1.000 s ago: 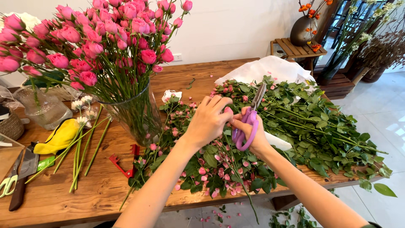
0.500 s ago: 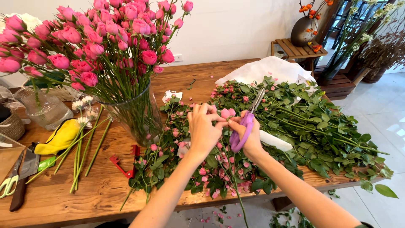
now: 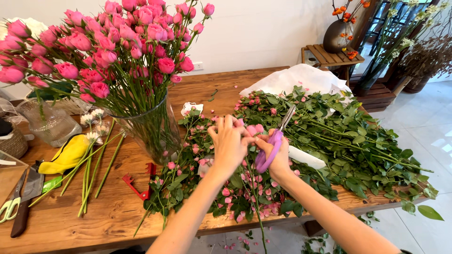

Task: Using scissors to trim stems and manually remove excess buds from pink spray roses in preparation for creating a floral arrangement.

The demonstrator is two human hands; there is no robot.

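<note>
Here the left hand (image 3: 229,141) pinches a pink rose (image 3: 252,129) by its bloom, grip closed on it, above the heap of cut stems (image 3: 348,136) in the middle of the worktop (image 3: 94,221). Just right of it the right hand (image 3: 278,157) is closed around purple scissors (image 3: 272,146), blades pointing far and up. A vase (image 3: 150,129) of pink roses stands to the left, a red tool (image 3: 141,181) near its foot.

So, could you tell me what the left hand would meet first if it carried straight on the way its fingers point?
Probably the pile of cut rose stems lying just beyond the left hand; depth is hard to judge, and the small pink bud at its fingertips is closer still.
</note>
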